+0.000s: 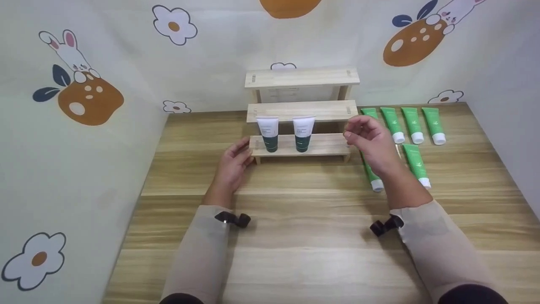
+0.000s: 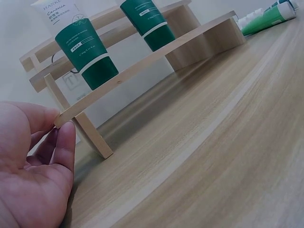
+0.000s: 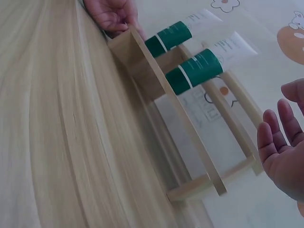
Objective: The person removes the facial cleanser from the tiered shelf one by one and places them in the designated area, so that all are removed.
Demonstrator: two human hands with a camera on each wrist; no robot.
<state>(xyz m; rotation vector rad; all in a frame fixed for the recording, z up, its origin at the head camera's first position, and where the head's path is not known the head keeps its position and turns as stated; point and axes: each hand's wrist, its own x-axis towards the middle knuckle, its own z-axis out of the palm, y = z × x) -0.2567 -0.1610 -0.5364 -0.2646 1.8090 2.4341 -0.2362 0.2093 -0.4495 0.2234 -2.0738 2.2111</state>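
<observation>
A three-tier wooden display rack (image 1: 301, 112) stands at the back of the table. On its lowest step two white-and-dark-green squeeze tubes, the left tube (image 1: 269, 134) and the right tube (image 1: 303, 134), stand upright on their dark caps, apart from each other. My left hand (image 1: 234, 164) holds the left end of that step; in the left wrist view the thumb lies on top of the board (image 2: 118, 80) and fingers sit beneath. Beside the step's right end, my right hand (image 1: 373, 143) hovers with loosely bent fingers and nothing in them; the right wrist view shows it apart from the rack.
Several bright green tubes with white caps, among them one tube (image 1: 433, 126), lie flat on the wooden table (image 1: 303, 245) right of the rack, some partly under my right hand. A patterned cloth backdrop (image 1: 211, 63) rises behind and at both sides.
</observation>
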